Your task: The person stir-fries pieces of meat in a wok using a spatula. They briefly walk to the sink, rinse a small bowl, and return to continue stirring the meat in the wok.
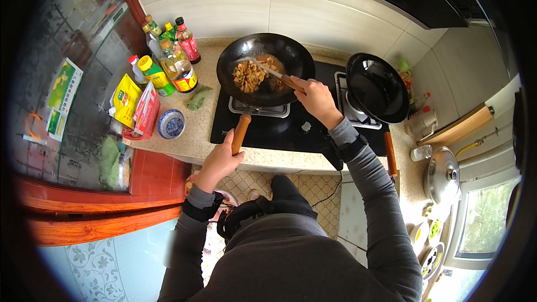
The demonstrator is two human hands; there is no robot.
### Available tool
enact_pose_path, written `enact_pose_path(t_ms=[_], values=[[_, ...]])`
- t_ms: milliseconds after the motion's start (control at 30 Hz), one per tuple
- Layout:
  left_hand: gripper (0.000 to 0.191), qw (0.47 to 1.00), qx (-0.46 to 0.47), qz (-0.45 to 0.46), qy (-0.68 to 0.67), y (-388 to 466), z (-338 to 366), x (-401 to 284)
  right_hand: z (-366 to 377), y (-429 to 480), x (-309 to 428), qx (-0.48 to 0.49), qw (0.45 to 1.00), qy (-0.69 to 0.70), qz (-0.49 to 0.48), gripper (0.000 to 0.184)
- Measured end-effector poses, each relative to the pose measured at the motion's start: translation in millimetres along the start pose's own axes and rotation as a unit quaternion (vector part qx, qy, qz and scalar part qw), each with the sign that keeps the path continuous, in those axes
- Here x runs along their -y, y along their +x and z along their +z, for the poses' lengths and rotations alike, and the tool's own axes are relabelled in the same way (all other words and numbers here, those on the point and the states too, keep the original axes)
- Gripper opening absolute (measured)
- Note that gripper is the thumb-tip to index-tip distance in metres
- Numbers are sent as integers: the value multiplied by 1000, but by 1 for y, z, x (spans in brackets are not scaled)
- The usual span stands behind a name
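A black wok (pixel 293 56) sits over the left burner of the black gas hob (pixel 272 134), tipped somewhat towards me. Its wooden handle (pixel 241 133) is gripped by my left hand (pixel 220 161). Browned pieces of food (pixel 248 76), perhaps meat, lie in the wok's middle with a little brown liquid beside them. My right hand (pixel 314 98) holds a wooden-handled metal spatula or ladle (pixel 268 68) from the right side. The tool's head reaches into the food and is partly hidden by it.
A second black wok (pixel 377 88) leans on the right burner, its wooden handle (pixel 390 155) jutting over the counter edge. Sauce bottles (pixel 178 69), a red basket (pixel 147 115) of packets and a blue-patterned bowl (pixel 171 124) stand left. A metal lid (pixel 444 175) and plates of food (pixel 432 260) are right.
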State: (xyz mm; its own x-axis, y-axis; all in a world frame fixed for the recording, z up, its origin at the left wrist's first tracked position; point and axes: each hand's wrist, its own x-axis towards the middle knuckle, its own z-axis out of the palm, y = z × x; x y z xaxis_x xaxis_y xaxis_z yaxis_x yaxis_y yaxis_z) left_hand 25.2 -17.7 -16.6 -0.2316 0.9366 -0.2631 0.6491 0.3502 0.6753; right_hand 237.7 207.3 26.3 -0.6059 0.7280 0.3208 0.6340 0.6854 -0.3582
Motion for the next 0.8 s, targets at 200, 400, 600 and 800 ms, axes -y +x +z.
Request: enact_pose_path(t_ms=[200,400,600,800], values=[[80,999,9,-30,-23,1,0,2,-43,-3,-21,54,998,-10,-12,44],[83,1000,0,9,-12,2,2,4,-33,3,-23,-56,998,39,-8,39],[83,1000,-5,16,2,1,1,3,18,11,-19,4,983,152,103,44],[82,1000,3,-10,-14,1,1,2,-9,0,-21,76,984,154,51,45]])
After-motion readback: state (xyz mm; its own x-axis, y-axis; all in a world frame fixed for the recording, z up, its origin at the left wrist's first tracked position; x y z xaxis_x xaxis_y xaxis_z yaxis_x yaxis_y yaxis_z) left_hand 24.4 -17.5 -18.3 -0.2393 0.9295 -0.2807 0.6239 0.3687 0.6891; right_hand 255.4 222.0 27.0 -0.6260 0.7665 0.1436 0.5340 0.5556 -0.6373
